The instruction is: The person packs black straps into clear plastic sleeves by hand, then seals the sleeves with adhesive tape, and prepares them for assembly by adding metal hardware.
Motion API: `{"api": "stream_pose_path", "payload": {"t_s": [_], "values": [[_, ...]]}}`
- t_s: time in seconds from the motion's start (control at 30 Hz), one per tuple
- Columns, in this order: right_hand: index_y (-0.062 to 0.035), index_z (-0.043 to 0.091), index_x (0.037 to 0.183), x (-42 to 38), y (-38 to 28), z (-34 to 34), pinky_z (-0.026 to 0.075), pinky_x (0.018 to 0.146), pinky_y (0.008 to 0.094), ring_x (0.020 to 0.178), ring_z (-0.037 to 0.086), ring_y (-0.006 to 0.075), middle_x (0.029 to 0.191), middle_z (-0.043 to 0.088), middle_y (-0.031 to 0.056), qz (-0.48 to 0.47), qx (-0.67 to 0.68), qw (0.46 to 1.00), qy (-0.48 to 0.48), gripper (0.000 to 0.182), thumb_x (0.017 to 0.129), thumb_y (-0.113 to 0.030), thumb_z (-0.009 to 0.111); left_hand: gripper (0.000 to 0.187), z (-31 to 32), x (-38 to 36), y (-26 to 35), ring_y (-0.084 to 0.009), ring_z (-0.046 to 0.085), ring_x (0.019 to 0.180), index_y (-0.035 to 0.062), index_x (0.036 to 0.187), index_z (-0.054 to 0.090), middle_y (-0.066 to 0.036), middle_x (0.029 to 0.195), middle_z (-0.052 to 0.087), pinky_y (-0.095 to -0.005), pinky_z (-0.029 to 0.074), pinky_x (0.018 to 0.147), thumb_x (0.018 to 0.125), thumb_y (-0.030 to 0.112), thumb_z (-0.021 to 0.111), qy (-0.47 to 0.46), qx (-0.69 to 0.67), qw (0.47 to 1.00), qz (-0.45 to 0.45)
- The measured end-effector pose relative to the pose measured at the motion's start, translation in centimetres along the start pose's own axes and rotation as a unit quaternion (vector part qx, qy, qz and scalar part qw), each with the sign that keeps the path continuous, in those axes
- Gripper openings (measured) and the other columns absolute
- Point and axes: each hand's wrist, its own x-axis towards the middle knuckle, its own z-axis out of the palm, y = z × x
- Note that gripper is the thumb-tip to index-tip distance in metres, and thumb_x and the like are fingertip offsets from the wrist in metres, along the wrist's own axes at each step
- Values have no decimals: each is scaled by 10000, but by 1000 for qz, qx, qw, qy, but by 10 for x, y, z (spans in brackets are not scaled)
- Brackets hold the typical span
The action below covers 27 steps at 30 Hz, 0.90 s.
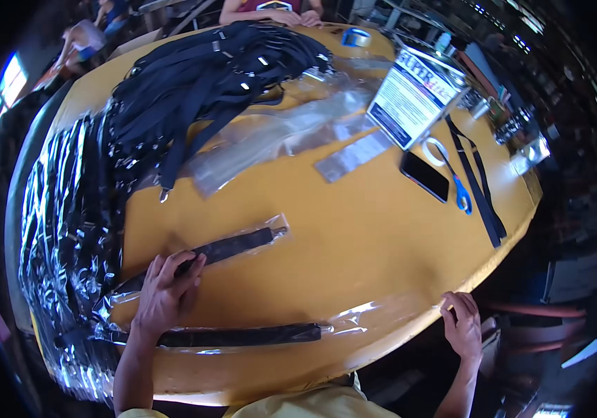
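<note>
On the left of the yellow table (354,244), my left hand (169,289) lies over a black strap in a clear sleeve (236,244), its fingers bent and pressed together on the strap. The strap's metal clip end points to the upper right. Nearer to me lies a second sleeved black strap (256,336), with the loose plastic end at its right. My right hand (462,320) is at the table's near right edge, fingers curled apart, with nothing visible in it.
A pile of black straps (208,83) lies at the back left, packed straps (68,251) along the left edge. Empty clear sleeves (291,125), a white-labelled box (417,97), a phone (424,177), blue-handled scissors (462,196) and tape (355,37) lie farther back. A co-worker's hands (298,17) are at the far edge.
</note>
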Motion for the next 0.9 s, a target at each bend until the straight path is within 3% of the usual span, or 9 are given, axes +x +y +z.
{"api": "stream_pose_path", "payload": {"t_s": [0.13,0.27,0.43,0.63,0.73,0.9], "values": [[-19,714,1104,-2,2,11,492,983,426,1118,646,312,1096,724,125,-30,-55,997,33,355,756,-23,780,435,1,-2,-3,-325,591,971,29,1258,698,-132,1216,591,-440,488,879,823,33,707,3,-11,1000,-2],[-72,736,928,-7,15,23,496,918,405,1058,674,234,915,762,11,-69,-76,991,83,168,776,-60,806,427,0,-3,-3,-316,583,963,27,1263,698,-125,1221,587,-430,491,879,837,51,705,-8,-8,1000,-9],[-66,732,906,-4,5,19,496,903,403,1011,680,235,903,759,7,-90,-86,988,89,148,775,-57,800,442,2,-5,-4,-315,578,958,30,1280,693,-126,1226,584,-431,490,884,839,46,700,-1,-10,1000,-7],[-42,742,987,4,-4,13,521,832,434,944,675,295,942,725,91,-124,-80,987,68,192,798,-14,738,432,-2,-4,-4,-333,596,990,23,1261,702,-141,1201,602,-442,490,877,829,37,696,0,2,1000,3],[-53,713,1064,11,-11,6,525,796,408,879,660,287,882,686,81,-142,-80,985,65,287,785,11,704,402,4,0,-1,-357,610,1006,-9,1236,706,-173,1177,621,-458,484,872,837,18,670,22,-6,1000,12],[-35,701,1139,3,-2,7,533,889,396,986,666,281,945,688,96,-104,-69,991,39,373,778,49,657,411,8,-3,-1,-355,581,1051,-30,1269,673,-161,1237,582,-467,473,940,862,-29,619,0,2,1000,-7]]}}
